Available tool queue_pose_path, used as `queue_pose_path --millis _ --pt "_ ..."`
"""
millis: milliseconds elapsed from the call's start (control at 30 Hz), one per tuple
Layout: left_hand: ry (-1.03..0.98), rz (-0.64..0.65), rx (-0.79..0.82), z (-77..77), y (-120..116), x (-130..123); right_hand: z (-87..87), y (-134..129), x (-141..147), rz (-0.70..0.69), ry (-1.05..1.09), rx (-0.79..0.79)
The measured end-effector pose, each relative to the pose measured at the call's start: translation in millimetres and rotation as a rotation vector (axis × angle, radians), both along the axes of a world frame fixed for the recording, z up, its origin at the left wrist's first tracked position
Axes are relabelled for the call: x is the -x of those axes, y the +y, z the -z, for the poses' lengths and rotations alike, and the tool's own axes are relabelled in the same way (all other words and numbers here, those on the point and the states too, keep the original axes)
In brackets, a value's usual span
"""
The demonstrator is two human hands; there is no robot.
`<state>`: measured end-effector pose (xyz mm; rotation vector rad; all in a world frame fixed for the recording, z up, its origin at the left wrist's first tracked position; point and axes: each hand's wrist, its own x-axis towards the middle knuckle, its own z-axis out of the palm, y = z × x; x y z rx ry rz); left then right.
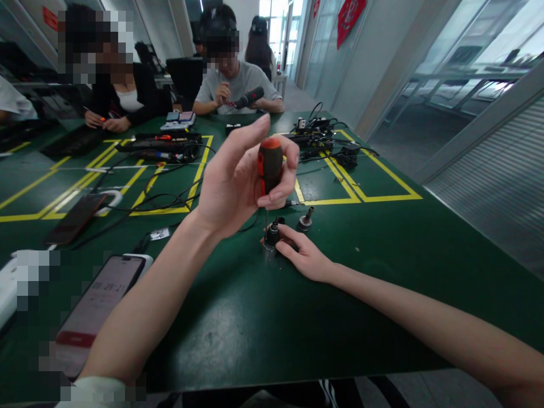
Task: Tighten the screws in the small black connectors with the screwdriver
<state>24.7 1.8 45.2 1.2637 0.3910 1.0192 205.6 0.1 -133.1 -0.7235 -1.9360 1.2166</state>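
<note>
An orange and dark grey screwdriver (pixel 271 164) stands upright in my left hand (pixel 242 175), its handle held by curled fingers with the thumb raised. The thin shaft points down at a small black cylindrical part (pixel 273 232) on the green table. My right hand (pixel 302 253) rests on the table with its fingers closed round the right side of that part. Just behind it sits another small metal and black piece (pixel 305 220) with a stem sticking up. Where the screwdriver's tip meets the part is too small to make out.
Cables and black tools (pixel 314 139) lie behind on the green table (pixel 361 317). A tray of tools (pixel 165 146) is at the back left. Two phones (pixel 100 306) lie at the left. Across the table, a person (pixel 238 85) holds a dark tool; another sits further left.
</note>
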Motion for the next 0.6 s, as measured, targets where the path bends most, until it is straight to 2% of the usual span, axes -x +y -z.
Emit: queue_pose_path --millis 100,467,600 --pt "0.019 0.014 -0.011 -0.2 2.0 1.2 2.1 -0.5 -0.4 -0.002 0.002 0.009" --pt "0.043 -0.057 0.0 -0.7 -3.7 1.3 2.4 -2.3 -4.0 -0.001 -0.014 0.024" --pt "0.058 -0.013 -0.013 -1.9 -3.3 0.9 -0.2 -3.1 -4.7 0.002 -0.019 0.009"
